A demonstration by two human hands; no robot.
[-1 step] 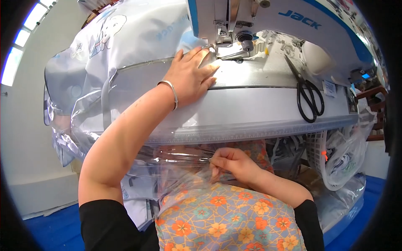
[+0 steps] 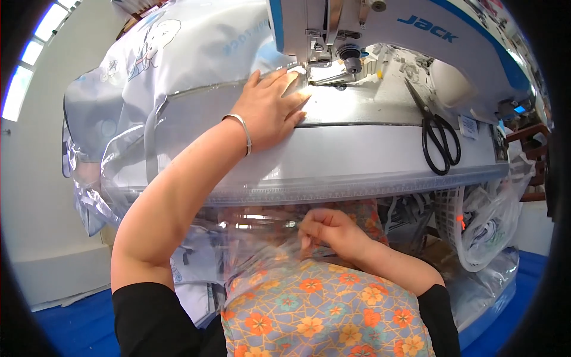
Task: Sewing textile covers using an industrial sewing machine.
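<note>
My left hand (image 2: 270, 110) lies flat with its fingers spread, fingertips close to the sewing machine's presser foot (image 2: 321, 64). Under and beside it, pale shiny fabric (image 2: 196, 56) with a printed cartoon figure spreads over the machine bed to the left. Below the table's front edge, at my lap, my right hand (image 2: 336, 232) is closed in a pinch on a clear plastic sheet (image 2: 262, 238). That sheet falls in creases over my flowered apron (image 2: 321, 297). The white and blue sewing machine (image 2: 410, 30) stands over the work; its needle tip is hard to make out.
Black-handled scissors (image 2: 437, 134) lie on the right of the metal bed. Thread scraps (image 2: 404, 65) litter the area behind the foot. A white plastic basket (image 2: 455, 232) with clear bags hangs at the right. Along the table's front edge runs a clear ruler (image 2: 333, 193).
The clear plastic by my right hand has shifted slightly, and the printed fabric at the left has moved a little. My left hand stays in place.
</note>
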